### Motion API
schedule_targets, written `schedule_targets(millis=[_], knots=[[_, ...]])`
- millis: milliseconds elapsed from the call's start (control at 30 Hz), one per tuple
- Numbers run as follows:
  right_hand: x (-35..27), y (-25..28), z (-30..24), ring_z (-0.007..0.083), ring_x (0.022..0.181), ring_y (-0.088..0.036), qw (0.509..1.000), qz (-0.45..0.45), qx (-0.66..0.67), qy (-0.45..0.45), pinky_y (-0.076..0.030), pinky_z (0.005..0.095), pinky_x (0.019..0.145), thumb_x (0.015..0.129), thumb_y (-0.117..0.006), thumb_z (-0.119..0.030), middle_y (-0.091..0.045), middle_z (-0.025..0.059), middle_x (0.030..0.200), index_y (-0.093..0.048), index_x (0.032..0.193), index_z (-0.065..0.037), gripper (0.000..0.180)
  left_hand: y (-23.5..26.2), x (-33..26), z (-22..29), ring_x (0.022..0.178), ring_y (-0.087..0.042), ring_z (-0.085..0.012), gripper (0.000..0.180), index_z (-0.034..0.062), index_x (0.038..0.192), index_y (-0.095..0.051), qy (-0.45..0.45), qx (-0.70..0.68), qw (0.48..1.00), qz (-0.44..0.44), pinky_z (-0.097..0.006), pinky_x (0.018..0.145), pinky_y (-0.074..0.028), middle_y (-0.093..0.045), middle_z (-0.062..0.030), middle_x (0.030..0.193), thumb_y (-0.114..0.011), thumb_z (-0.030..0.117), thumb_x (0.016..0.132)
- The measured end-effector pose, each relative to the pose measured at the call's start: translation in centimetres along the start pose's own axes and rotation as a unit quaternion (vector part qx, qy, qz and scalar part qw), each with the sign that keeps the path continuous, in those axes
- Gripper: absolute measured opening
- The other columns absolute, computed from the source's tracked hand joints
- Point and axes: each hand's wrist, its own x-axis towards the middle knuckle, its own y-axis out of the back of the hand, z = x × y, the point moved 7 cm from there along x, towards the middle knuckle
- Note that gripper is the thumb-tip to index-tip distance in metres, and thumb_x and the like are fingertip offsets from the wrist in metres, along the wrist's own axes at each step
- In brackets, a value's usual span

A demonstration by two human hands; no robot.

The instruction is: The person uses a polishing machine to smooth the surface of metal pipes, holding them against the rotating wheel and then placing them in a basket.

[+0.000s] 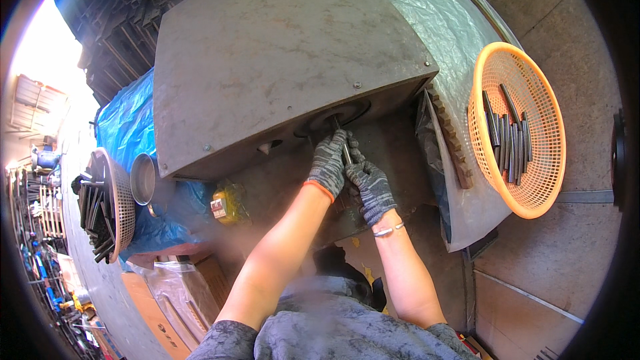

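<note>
Both my hands wear grey knit work gloves and meet under the front edge of a grey metal machine housing (287,47). Between them is a thin metal rod (347,155), its far end pointing into a dark round opening (333,119) in the machine. The fingers of my left hand (327,163) are closed around the rod's upper part. Lower down, my right hand (371,187) grips the same rod. Gloves and shadow hide the rod's ends, so I cannot tell how far it reaches into the opening.
An orange plastic basket (477,120) with several dark metal tubes (511,147) stands to the right. At the left are another basket (123,210) of dark tubes, a metal pot (143,179) and a small yellow package (227,207). A toothed metal bar (448,135) runs beside the machine.
</note>
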Motion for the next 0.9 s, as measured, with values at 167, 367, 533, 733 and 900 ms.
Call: schedule_targets(millis=[167, 367, 533, 733, 900], knots=[[1.5, 0.4, 0.9, 0.0108, 0.074, -0.059, 0.995, -0.021, -0.009, 0.094, -0.049, 0.0220, 0.063, 0.083, -0.068, -0.007, -0.065, 0.0023, 0.091, -0.062, 0.115, -0.002, 0.033, -0.4, -0.2, 0.1, 0.058, -0.056, -0.0234, 0.022, 0.0054, 0.092, -0.058, 0.014, 0.012, 1.000, -0.005, -0.038, 0.053, -0.050, -0.059, -0.0091, 0.075, -0.058, 0.027, 0.093], [0.1, 1.4, 0.9, 0.0079, 0.052, -0.052, 0.994, -0.074, 0.038, -0.068, -0.041, 0.0206, 0.046, 0.089, -0.063, -0.023, -0.062, 0.0021, 0.071, -0.065, 0.099, -0.005, 0.021, -0.4, 0.0, 0.3, 0.061, -0.058, -0.0240, 0.018, 0.0055, 0.094, -0.058, -0.015, 0.014, 1.000, 0.013, -0.038, 0.057, -0.051, -0.060, -0.0089, 0.076, -0.059, 0.024, 0.093], [-3.9, 2.7, 0.6, 0.0075, 0.044, -0.046, 0.987, -0.103, -0.111, -0.054, -0.034, 0.0206, 0.042, 0.090, -0.060, -0.033, -0.058, 0.0022, 0.061, -0.065, 0.090, -0.006, 0.027, -0.4, -2.5, 0.6, 0.076, -0.060, -0.0239, 0.017, 0.0055, 0.106, -0.055, -0.062, -0.076, 0.994, -0.057, -0.039, 0.070, -0.053, -0.061, -0.0094, 0.088, -0.057, 0.016, 0.092], [-7.8, 1.8, 2.7, 0.0090, 0.064, -0.056, 0.997, -0.078, -0.021, -0.005, -0.045, 0.0209, 0.055, 0.085, -0.068, -0.019, -0.062, 0.0008, 0.080, -0.061, 0.101, -0.007, 0.021, -1.3, -10.0, 2.6, 0.086, -0.060, -0.0211, 0.025, 0.0068, 0.117, -0.050, -0.111, -0.004, 0.989, -0.098, -0.037, 0.078, -0.053, -0.060, -0.0084, 0.099, -0.056, 0.012, 0.093], [-9.7, 0.3, 3.7, 0.0108, 0.064, -0.056, 0.990, -0.123, 0.036, -0.049, -0.046, 0.0220, 0.055, 0.085, -0.070, -0.023, -0.060, 0.0024, 0.080, -0.057, 0.101, -0.008, 0.025, -1.9, -12.7, 5.1, 0.089, -0.060, -0.0195, 0.028, 0.0051, 0.119, -0.051, -0.129, -0.051, 0.979, -0.147, -0.036, 0.081, -0.052, -0.059, -0.0082, 0.103, -0.057, 0.013, 0.093]])
